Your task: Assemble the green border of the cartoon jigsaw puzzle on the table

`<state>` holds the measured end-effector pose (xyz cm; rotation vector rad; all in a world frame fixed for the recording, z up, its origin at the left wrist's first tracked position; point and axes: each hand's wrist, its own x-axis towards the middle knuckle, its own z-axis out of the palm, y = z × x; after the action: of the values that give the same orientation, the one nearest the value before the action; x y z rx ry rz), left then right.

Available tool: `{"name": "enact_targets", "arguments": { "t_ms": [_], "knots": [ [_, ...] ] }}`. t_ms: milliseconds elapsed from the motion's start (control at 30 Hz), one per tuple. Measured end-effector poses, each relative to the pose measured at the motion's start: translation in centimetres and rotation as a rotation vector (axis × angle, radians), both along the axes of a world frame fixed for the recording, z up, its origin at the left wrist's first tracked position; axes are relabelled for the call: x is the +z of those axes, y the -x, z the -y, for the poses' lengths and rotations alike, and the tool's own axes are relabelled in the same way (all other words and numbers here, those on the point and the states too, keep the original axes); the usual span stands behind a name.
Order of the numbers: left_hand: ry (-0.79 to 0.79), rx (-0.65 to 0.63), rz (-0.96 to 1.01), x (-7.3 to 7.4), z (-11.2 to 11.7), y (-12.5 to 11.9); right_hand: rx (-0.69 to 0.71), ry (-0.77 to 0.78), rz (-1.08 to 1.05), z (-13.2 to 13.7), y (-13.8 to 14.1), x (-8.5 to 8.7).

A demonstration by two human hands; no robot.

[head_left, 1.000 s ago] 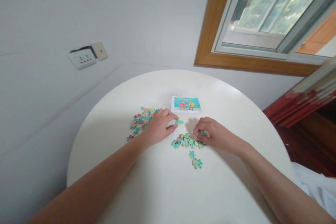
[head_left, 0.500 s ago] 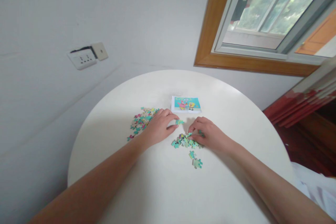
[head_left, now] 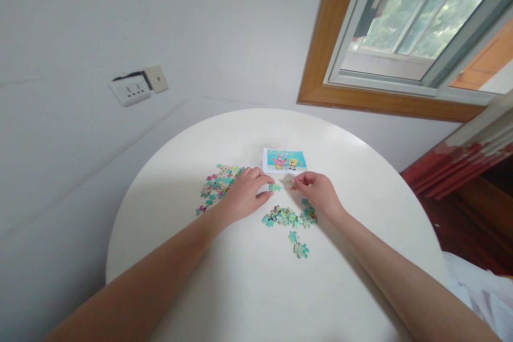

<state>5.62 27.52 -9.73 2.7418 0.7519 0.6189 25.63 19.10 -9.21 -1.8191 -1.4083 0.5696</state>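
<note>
My left hand point(head_left: 242, 192) rests on the round white table point(head_left: 256, 288) and pinches a small teal puzzle piece point(head_left: 274, 187) between thumb and fingers. My right hand point(head_left: 316, 191) is raised a little to the right of it, fingers pinched on another small greenish piece point(head_left: 288, 181); the two pieces are close together but apart. Below the hands lies a cluster of teal pieces point(head_left: 289, 217), with two more pieces point(head_left: 297, 245) nearer me. A larger pile of mixed-colour pieces point(head_left: 217, 184) lies behind my left hand.
A small cartoon reference picture point(head_left: 284, 161) lies flat just beyond the hands. A wall socket point(head_left: 132, 88) sits on the grey wall at the left. A wood-framed window point(head_left: 401, 37) is at the upper right, red curtain fabric point(head_left: 460, 163) below it.
My right hand lifted from the teal cluster with a piece and moved up and left towards the piece in my left hand. The left hand stayed put.
</note>
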Motion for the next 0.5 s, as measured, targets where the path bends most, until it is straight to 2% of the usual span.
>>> {"name": "enact_targets", "arguments": {
  "t_ms": [133, 333, 433, 500],
  "knots": [
    [-0.008, 0.029, 0.01, -0.3, 0.0, -0.3, -0.038, 0.027, 0.206, -0.7, 0.9, -0.2],
    [-0.021, 0.045, -0.002, -0.4, 0.2, -0.5, -0.054, 0.032, 0.527, -0.3, 1.6, 0.2],
    [-0.016, 0.042, 0.005, -0.2, 0.3, -0.5, -0.011, 0.035, 0.567, -0.1, 1.3, 0.4],
    [-0.016, 0.041, 0.005, -0.2, 0.4, -0.5, 0.071, 0.026, 0.551, 0.0, 0.8, 0.3]
  ]
}}
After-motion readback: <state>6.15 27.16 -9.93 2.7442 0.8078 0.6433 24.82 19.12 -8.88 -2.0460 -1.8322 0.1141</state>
